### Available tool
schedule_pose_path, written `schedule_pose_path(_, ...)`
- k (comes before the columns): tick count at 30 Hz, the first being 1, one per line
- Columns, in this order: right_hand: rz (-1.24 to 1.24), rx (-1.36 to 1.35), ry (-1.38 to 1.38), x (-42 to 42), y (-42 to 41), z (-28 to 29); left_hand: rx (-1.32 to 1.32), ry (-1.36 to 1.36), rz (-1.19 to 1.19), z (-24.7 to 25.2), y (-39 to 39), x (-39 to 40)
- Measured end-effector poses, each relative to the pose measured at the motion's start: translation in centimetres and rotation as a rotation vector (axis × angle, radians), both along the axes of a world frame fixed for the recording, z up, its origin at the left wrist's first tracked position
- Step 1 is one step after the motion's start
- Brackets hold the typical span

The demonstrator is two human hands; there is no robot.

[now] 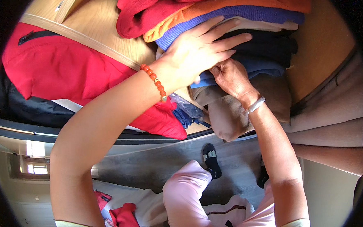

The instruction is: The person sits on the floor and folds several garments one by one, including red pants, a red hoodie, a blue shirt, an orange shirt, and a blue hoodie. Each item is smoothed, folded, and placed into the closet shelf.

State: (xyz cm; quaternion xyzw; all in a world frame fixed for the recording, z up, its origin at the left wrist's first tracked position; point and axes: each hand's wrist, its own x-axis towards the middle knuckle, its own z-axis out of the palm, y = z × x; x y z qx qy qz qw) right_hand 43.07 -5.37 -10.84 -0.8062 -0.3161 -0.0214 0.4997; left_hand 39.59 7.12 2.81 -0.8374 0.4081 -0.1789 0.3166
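Observation:
A tall stack of folded clothes stands in a wooden wardrobe compartment. From the top come a red garment [143,16], an orange one [174,16], a blue-purple knit [236,14], a pale one, a black one [265,45], a blue one [262,67] and brown ones [230,116]. My left hand [197,46], fingers spread, lies against the stack's front edge over the knit and black layers. Just below its fingertips my right hand [231,76] is curled at the black and blue layers; its fingertips are partly hidden, so its hold cannot be told.
A wooden divider [89,44] separates the stack from a red jacket [67,67] and dark clothing [31,105]. Brownish curtains [329,121] hang at the right. Below are the wardrobe's dark bottom rail, a grey floor [142,163], and more clothes [126,218] beside my legs.

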Motion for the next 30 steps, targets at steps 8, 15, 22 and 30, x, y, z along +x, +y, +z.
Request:
schedule_pose_path(8,-0.16,-0.008,-0.579,-2.8,0.5,-3.2,-0.026,-0.112,-0.064,1.7,1.5,2.6)
schedule_pose_path(15,-0.067,-0.012,-0.544,-3.6,-0.2,-3.8,-0.079,0.153,-0.169,5.7,3.0,3.8)
schedule_pose_path(22,-0.106,-0.043,-0.424,-3.3,0.7,-2.0,-0.111,0.18,-0.207,5.7,3.4,4.4)
schedule_pose_path(30,0.028,-0.228,-0.519,-3.6,0.4,-2.1,-0.149,0.193,-0.227,5.7,3.8,4.3)
